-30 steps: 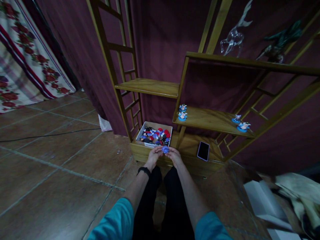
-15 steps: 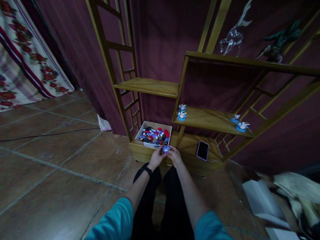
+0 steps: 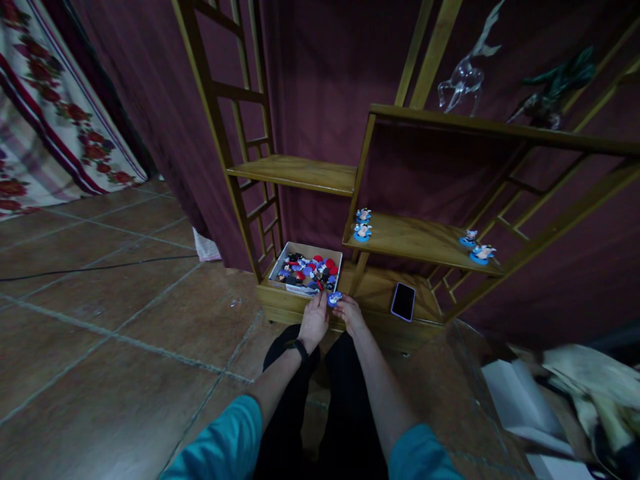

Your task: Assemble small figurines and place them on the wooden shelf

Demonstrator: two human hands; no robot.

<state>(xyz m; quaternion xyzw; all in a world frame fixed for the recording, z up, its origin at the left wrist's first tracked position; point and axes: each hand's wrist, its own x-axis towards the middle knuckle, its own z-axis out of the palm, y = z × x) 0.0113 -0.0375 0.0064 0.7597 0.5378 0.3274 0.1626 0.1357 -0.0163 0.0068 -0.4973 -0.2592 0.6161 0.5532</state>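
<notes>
A small figurine with a round purple-blue base and a white upper part (image 3: pixel 335 299) is held in the fingertips of my right hand (image 3: pixel 351 313), just in front of a shallow cardboard box (image 3: pixel 341 268). My left hand (image 3: pixel 315 319), a dark band on its wrist, is beside it at the box's front edge. Its fingers reach forward over that edge, with their tips partly hidden against the contents. Inside the box lies a jumble of small figurines (image 3: pixel 310 269) with red, purple and black parts.
The wooden shelf unit (image 3: pixel 295 172) stands before a maroon curtain. Small blue-based figurines (image 3: pixel 363 232) sit on the middle shelf's left end, others (image 3: pixel 482 253) on its right. A phone (image 3: pixel 403 301) lies on the bottom board. A clear deer figure (image 3: pixel 463 80) stands higher up.
My left hand has come off the figurine and turned palm down, moving to the box's front edge. The right hand keeps the figurine, now tilted differently.
</notes>
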